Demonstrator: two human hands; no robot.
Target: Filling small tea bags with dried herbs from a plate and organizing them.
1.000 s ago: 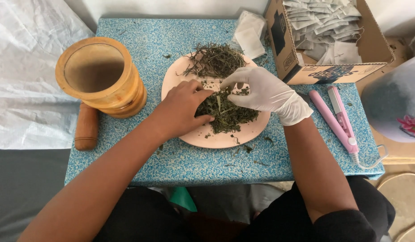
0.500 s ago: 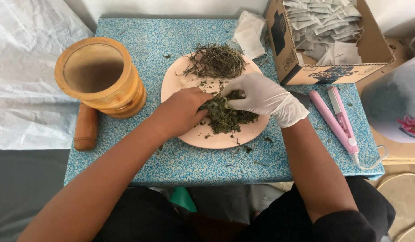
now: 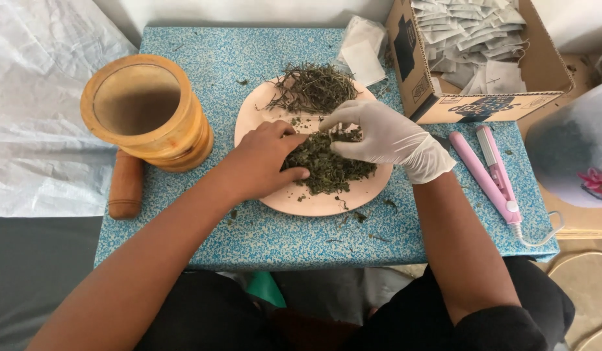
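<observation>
A pale pink plate (image 3: 317, 201) on the blue speckled table (image 3: 262, 234) carries a heap of crushed green leaves (image 3: 330, 168) near me and a bundle of dry stems (image 3: 312, 88) at the far side. My bare left hand (image 3: 258, 159) rests on the plate's left part, fingers curled into the leaf heap. My right hand (image 3: 379, 136), in a white glove, pinches a small stem over the same heap. The two hands almost touch above the leaves.
A wooden mortar (image 3: 145, 114) stands at the table's left with its pestle (image 3: 125, 185) lying beside it. A cardboard box of small white sachets (image 3: 473, 58) sits at the back right. A pink hair straightener (image 3: 489, 172) lies along the right edge. Loose sachets (image 3: 362, 49) lie behind the plate.
Both hands have shifted slightly over the leaf heap; my gloved right hand moved down and left, closing its fingers on a small stem.
</observation>
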